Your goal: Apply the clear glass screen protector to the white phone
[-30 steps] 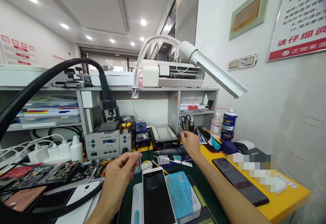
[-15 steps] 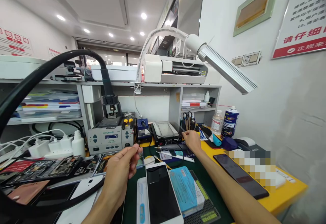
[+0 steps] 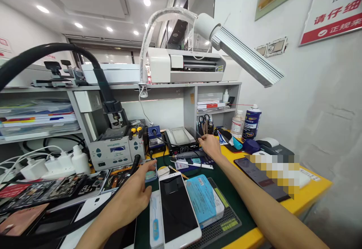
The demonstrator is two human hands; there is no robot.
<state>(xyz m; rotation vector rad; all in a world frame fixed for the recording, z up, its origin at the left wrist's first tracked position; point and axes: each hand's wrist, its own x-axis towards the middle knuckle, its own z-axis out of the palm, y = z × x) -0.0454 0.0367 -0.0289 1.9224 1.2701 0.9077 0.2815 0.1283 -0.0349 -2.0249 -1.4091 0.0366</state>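
Observation:
My left hand hovers over the bench left of a white phone with a dark screen, fingers apart and nothing in them. Beneath the phone are a white-and-blue box and a light-blue pack. My right hand reaches to the right front corner of a black heating plate. Its thumb and finger are pinched together; whatever they hold is too small to make out. In front of the plate lie a grey pen-like tool and a white brush.
A black hose arcs across the left side from a soldering station. Phone boards crowd the left. A dark phone, a spray can and a bottle stand or lie at right. A lamp hangs overhead.
My left hand has gone from fingertips pinched together to spread fingers, lower and flatter. The red display on the heating plate now shows lit. My right hand stays at the plate's corner.

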